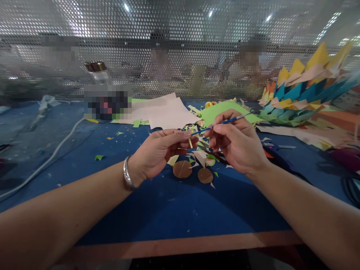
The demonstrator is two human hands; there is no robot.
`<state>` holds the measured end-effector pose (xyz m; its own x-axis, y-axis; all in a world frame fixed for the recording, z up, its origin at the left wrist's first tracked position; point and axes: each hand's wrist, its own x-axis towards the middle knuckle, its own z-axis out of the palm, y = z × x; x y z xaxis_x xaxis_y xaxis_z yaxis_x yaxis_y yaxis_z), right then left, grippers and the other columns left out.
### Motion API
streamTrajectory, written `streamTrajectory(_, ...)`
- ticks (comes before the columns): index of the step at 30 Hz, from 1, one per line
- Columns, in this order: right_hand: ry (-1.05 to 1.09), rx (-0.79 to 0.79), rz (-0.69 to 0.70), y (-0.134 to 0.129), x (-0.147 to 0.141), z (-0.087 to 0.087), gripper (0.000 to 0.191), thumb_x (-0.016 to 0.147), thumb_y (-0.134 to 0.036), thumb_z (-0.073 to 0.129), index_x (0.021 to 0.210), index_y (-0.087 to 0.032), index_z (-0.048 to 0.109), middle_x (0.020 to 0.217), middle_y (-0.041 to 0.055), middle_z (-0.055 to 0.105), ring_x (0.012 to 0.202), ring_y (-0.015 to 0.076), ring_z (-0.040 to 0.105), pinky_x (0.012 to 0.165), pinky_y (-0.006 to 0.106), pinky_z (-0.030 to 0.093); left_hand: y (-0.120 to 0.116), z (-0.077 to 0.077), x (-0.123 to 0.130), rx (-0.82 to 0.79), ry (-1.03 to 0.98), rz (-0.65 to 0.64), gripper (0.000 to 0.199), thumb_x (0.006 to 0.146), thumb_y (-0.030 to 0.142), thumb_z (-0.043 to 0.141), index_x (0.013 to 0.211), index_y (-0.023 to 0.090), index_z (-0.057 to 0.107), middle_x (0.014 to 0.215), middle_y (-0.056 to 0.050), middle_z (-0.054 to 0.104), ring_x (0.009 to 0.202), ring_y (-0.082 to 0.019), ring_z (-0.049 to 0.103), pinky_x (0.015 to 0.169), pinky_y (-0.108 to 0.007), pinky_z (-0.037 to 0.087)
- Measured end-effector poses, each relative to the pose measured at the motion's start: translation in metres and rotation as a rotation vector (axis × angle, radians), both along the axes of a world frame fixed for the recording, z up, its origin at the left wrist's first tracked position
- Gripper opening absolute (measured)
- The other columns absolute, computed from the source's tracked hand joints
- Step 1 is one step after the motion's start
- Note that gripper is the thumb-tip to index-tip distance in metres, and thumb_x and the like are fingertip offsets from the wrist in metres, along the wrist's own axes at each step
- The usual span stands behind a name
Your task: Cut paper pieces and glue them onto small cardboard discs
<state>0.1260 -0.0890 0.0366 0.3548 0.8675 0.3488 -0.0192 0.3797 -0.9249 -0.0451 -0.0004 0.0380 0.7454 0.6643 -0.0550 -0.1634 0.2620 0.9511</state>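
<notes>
A thin blue paintbrush (pixel 231 120) with a silvery ferrule slants up to the right between my hands. My right hand (pixel 236 138) is closed around it, thumb against the fingers, with the ferrule end sticking out past the knuckles. The brush's other end reaches the fingertips of my left hand (pixel 163 148), which is pinched together there. A narrow yellow-green paper strip (pixel 190 143) hangs down from that pinch, partly hidden by the fingers. Below the hands, two brown cardboard discs (pixel 182 169) lie flat among green and pale paper scraps (pixel 200 157).
Pale paper sheets (pixel 168 112) and a green sheet (pixel 222 109) lie behind my hands. A layered yellow, blue and green pointed-paper piece (pixel 303 90) stands at right. A glue gun (pixel 271 152) rests beside my right wrist. A white cable (pixel 60 150) crosses the left; a perforated screen (pixel 185 22) rises behind.
</notes>
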Motion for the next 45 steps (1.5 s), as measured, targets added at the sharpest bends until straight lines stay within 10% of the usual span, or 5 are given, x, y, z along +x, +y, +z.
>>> streamTrajectory(10,-0.014,-0.032,0.001,-0.002,0.002,-0.001,0.009,0.082,-0.022,0.066,0.080,-0.021,0.057,0.067,-0.0027,0.067,0.045,0.0077,0.058,0.041,0.019,0.044,-0.001,0.003,-0.003,0.804,0.201,0.127,0.017,0.090,0.029,0.064,0.078,0.019,0.072,0.079,-0.003,0.075,0.076,-0.016,0.066,0.073,-0.027,0.049)
streamTrajectory(15,-0.054,-0.102,0.004,0.000,0.005,-0.003,0.022,0.085,-0.033,0.071,0.072,-0.019,0.060,0.060,-0.0019,0.065,0.043,0.0079,0.057,0.038,0.018,0.043,0.002,0.001,-0.005,0.960,0.260,0.140,0.020,0.093,0.031,0.061,0.082,0.020,0.073,0.083,-0.004,0.077,0.076,-0.017,0.067,0.071,-0.027,0.047)
streamTrajectory(45,-0.144,-0.265,0.117,-0.001,0.017,0.000,0.028,0.078,-0.038,0.082,0.072,-0.017,0.065,0.063,0.0003,0.066,0.046,0.0071,0.058,0.039,0.017,0.043,0.012,0.009,-0.003,-0.032,0.220,-0.023,0.009,0.080,0.009,0.074,0.071,0.011,0.073,0.077,-0.005,0.074,0.076,-0.012,0.069,0.080,-0.024,0.051)
